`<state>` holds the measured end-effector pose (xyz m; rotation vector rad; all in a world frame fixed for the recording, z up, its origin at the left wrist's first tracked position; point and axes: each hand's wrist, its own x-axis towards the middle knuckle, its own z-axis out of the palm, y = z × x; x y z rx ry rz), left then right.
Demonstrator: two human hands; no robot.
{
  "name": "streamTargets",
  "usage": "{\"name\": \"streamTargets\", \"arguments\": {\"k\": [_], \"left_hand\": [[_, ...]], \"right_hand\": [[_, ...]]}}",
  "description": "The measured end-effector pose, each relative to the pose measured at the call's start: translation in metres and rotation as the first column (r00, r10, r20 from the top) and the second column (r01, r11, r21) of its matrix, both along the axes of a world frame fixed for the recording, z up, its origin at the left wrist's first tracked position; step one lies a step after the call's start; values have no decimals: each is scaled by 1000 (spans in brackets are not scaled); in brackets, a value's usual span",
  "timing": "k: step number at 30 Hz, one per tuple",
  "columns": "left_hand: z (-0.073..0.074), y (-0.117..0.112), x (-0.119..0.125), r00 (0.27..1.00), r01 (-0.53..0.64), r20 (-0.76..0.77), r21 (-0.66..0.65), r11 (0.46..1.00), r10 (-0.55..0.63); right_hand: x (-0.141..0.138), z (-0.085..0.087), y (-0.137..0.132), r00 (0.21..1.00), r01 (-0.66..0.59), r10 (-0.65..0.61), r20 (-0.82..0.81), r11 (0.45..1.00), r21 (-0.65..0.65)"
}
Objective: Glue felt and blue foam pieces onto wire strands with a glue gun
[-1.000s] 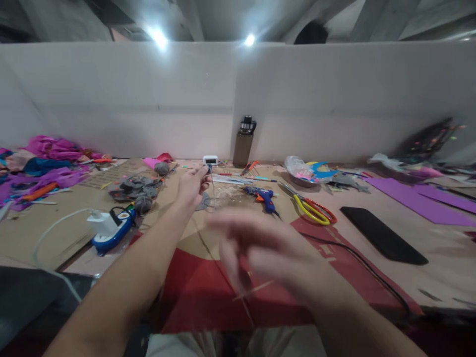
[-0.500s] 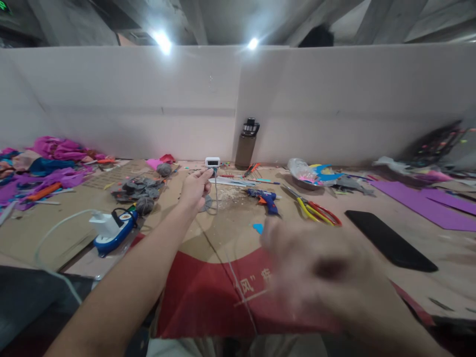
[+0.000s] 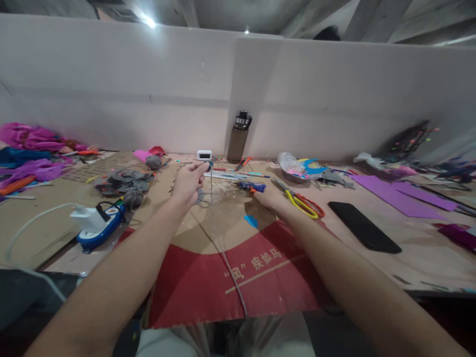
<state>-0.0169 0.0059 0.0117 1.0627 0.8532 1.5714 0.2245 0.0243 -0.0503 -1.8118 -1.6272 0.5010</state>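
My left hand (image 3: pixel 188 184), above the cardboard, pinches a small dark blue-grey piece (image 3: pixel 210 164) between thumb and fingertips. Grey yarn (image 3: pixel 211 198) hangs from near it and runs down over the cardboard to the front edge. My right hand (image 3: pixel 268 197) is closed around the handle of a blue glue gun (image 3: pixel 250 186) with an orange trigger; the handle is mostly hidden by the hand. A small blue scrap (image 3: pixel 251 220) lies just in front of this hand. Beside it rest scissors (image 3: pixel 303 203) with red and yellow handles.
A red-and-tan cardboard sheet (image 3: pixel 208 277) covers the near table. A black phone (image 3: pixel 362 225) lies at right, a blue power strip (image 3: pixel 100 238) at left. Behind stand a bottle (image 3: pixel 238 141), a small white digital display (image 3: pixel 204 155) and a bowl of scraps (image 3: pixel 293 174). Purple sheets (image 3: pixel 394 193) lie far right.
My right hand has reached forward from near the camera and closed on the glue gun. My left hand still pinches the small piece. The view has shifted slightly.
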Motion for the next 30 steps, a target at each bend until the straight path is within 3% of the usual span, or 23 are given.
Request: {"name": "streamTargets", "arguments": {"k": [3, 6, 7, 9, 11, 13, 16, 20, 24, 30], "left_hand": [[-2, 1, 0, 1000, 6, 4, -12, 1000, -6], [-3, 1, 0, 1000, 12, 2, -2, 1000, -12], [-3, 1, 0, 1000, 13, 2, 3, 1000, -13], [-3, 1, 1, 1000, 9, 3, 8, 1000, -9], [-4, 1, 1, 1000, -4, 1, 1, 1000, 4], [-5, 2, 0, 1000, -19, 6, -10, 1000, 19], [-6, 4, -1, 999, -39, 19, -38, 999, 40], [-7, 4, -2, 999, -36, 22, -65, 997, 37], [-6, 2, 0, 999, -24, 27, -90, 996, 26], [-6, 1, 3, 1000, -20, 0, -99, 995, 20]], "right_hand": [[-3, 6, -6, 980, 29, -29, -198, 1000, -1], [-11, 19, -19, 919, 40, -4, -395, 996, 85], [-14, 24, -23, 872, 46, 20, -489, 991, 123], [-23, 36, -31, 689, 33, 90, -719, 987, 155], [-34, 48, -38, 522, -49, 143, -841, 989, 138], [-44, 56, -43, 474, -141, 216, -853, 976, 168], [-56, 58, -48, 526, -193, 353, -773, 936, 296], [-61, 48, -53, 661, -240, 444, -605, 889, 391], [-56, 42, -56, 773, -269, 455, -443, 866, 421], [-51, 42, -59, 847, -301, 441, -296, 857, 418]]}}
